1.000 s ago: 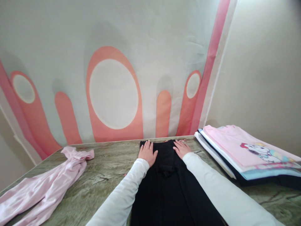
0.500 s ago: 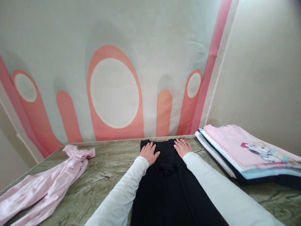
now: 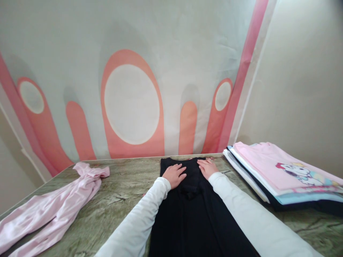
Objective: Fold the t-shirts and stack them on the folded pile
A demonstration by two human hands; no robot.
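Note:
A black garment, which looks like a pair of trousers [image 3: 184, 221], lies stretched lengthwise on the table, its far end near the back edge. Flat on the upper left of the cloth rests my left hand [image 3: 174, 175], fingers spread. My right hand [image 3: 207, 167] lies on the upper right corner, fingers extended over the black fabric. Neither hand grips anything. Between the wrists the cloth has a small bunched fold. The near end of the garment runs out of view at the bottom.
To the left, a crumpled pink garment [image 3: 66, 200] lies on the wood-patterned table [image 3: 120, 200]. At right stands a stack of folded clothes, topped by a pink shirt [image 3: 268, 164] with a cartoon dog print. Behind the table rises a wall [image 3: 171, 43] with pink and orange shapes.
My left hand has slid slightly right across the black cloth, and my right hand has shifted a little left. The view has tilted slightly.

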